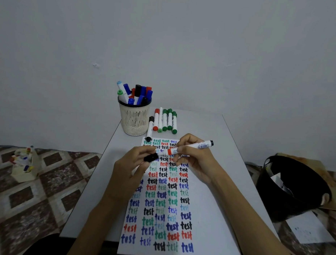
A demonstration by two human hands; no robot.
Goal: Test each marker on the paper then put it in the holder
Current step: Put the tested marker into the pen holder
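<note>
Marker [189,148] above the paper's [207,209] far end — right hand [193,161] grips its barrel, left hand [131,165] pinches the black cap [151,157] at its tip — probably recapping, then a short reach beyond the paper to the holder [133,123].

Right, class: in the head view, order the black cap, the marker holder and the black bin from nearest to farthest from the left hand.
1. Black cap: pinched in the left hand itself.
2. Marker holder: table's far left.
3. Black bin: floor, far right.
</note>
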